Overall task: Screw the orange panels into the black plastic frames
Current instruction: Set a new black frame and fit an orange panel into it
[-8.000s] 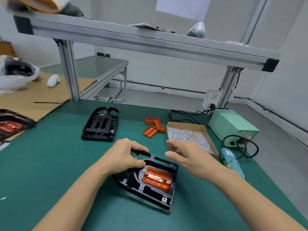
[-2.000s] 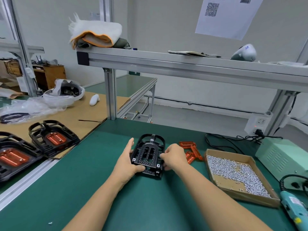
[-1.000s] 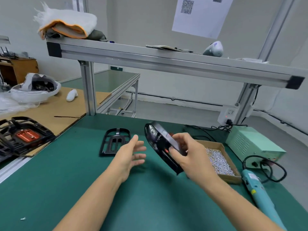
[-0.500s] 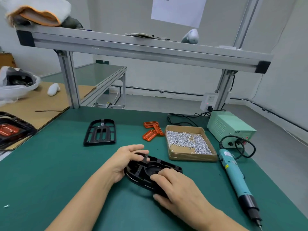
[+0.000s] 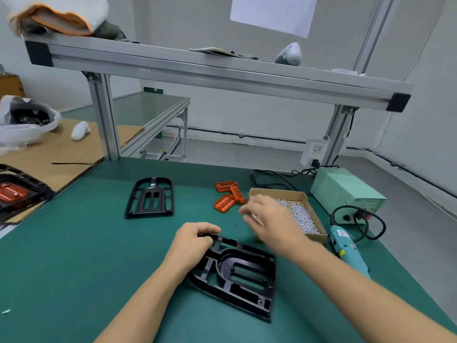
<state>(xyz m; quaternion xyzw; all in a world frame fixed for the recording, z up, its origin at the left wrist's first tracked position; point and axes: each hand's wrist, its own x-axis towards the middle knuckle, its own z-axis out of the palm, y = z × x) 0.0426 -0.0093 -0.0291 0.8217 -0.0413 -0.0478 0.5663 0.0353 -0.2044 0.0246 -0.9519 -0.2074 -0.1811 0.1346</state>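
I see left hand (image 5: 193, 240) curled on top edge of black frame (image 5: 238, 273), flat on desk (image 5: 74, 263) at lower centre; right hand (image 5: 270, 220) blurred near orange panels (image 5: 228, 195), grip unclear

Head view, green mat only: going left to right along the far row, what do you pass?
spare black frame → loose orange panels → cardboard screw box → pale green power supply.

We read only "ED" on the front of the pale green power box (image 5: 346, 191); we cannot make out the label on the blue screwdriver (image 5: 345, 241).
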